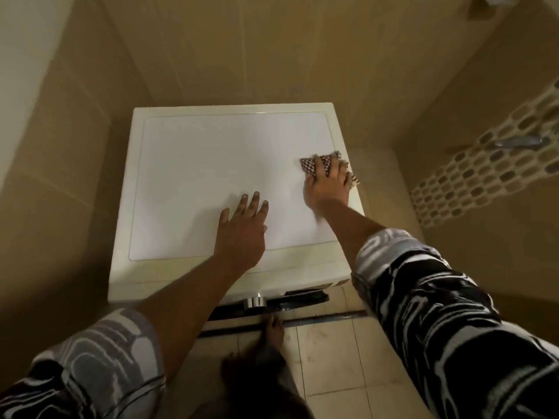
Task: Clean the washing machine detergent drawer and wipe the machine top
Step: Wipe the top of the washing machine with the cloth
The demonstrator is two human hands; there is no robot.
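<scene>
The white washing machine top fills the middle of the head view. A checked cloth lies near its right edge, and my right hand presses flat on it with spread fingers. Flat on the top near the front middle rests my left hand, fingers straight, holding nothing. Below the front edge I see the dark control panel with a silver knob. The detergent drawer is hidden from this angle.
Beige tiled walls close in on the left, back and right of the machine. A perforated white basket or mat hangs on the right wall. My bare foot stands on the tiled floor in front of the machine.
</scene>
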